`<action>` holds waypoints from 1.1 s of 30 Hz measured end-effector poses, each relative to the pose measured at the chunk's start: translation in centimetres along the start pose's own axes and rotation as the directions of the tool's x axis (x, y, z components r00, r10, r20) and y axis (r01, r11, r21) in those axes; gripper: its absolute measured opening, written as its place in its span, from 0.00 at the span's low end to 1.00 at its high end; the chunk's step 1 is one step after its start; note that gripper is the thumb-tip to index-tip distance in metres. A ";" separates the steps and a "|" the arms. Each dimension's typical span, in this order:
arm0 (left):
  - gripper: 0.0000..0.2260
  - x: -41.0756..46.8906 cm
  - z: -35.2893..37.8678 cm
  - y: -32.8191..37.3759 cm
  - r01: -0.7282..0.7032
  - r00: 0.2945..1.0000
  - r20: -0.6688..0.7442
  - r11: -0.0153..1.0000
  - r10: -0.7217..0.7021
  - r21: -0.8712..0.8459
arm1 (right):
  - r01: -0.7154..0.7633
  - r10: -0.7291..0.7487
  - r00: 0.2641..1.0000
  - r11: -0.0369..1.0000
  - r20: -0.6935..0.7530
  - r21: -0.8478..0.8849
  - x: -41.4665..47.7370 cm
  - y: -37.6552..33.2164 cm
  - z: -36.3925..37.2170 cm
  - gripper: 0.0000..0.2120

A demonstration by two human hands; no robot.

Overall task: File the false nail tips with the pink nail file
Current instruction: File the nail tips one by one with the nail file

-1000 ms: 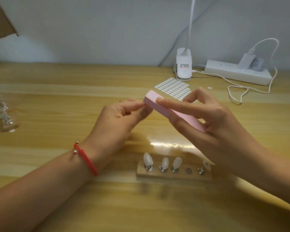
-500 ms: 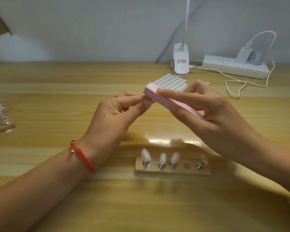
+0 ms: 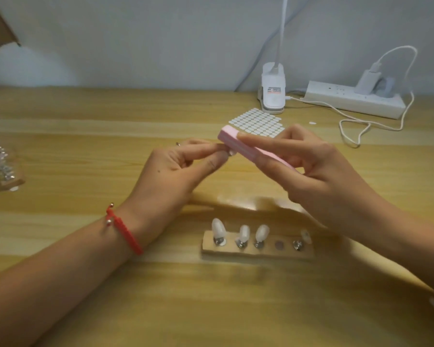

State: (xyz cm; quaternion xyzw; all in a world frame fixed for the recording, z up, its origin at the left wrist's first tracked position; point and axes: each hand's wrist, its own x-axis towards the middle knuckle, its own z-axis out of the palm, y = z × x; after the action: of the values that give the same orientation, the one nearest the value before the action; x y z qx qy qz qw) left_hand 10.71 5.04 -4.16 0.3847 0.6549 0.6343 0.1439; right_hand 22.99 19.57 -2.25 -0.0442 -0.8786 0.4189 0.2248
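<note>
Left grip: my left hand (image 3: 176, 169) pinches one false nail tip (image 3: 231, 153) between thumb and forefinger. Only a sliver of the tip shows.
Right grip: my right hand (image 3: 318, 176) is closed round the pink nail file (image 3: 232, 140), with the forefinger along its top and the thumb beneath.
Contact: the tip's edge meets the file's lower side near its far end, above the table (image 3: 85, 284).
Stroke: I'd use short, light passes in one direction, with the file flat to the edge.
Risk: too loose a pinch may let the tip flex or pop free, I judge.
Waiting: the other tips (image 3: 218, 227) stand on the wooden holder (image 3: 256, 251) nearest me, with one peg spot bare.
</note>
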 end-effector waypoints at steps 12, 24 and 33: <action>0.08 -0.8 0.9 0.4 0.054 0.997 0.049 0.999 -0.054 -0.004 | 0.122 -0.125 0.992 0.986 -0.021 -0.115 -0.3 -0.1 0.9 0.14; 0.08 -1.0 0.5 0.8 0.032 0.999 0.024 0.999 -0.031 -0.029 | 0.132 -0.143 0.984 0.986 -0.106 -0.099 0.1 0.3 -0.5 0.17; 0.06 -0.2 -1.4 0.9 0.324 0.921 0.304 0.914 -0.246 -0.244 | 0.482 -0.498 0.867 0.822 0.026 -0.305 1.3 0.6 -3.6 0.19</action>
State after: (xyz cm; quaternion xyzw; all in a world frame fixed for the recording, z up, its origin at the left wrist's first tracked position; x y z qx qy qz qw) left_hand 10.13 3.79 -3.19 0.3407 0.5791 0.6375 0.3771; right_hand 23.35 22.93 -0.26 0.1377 -0.9073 0.2066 0.3394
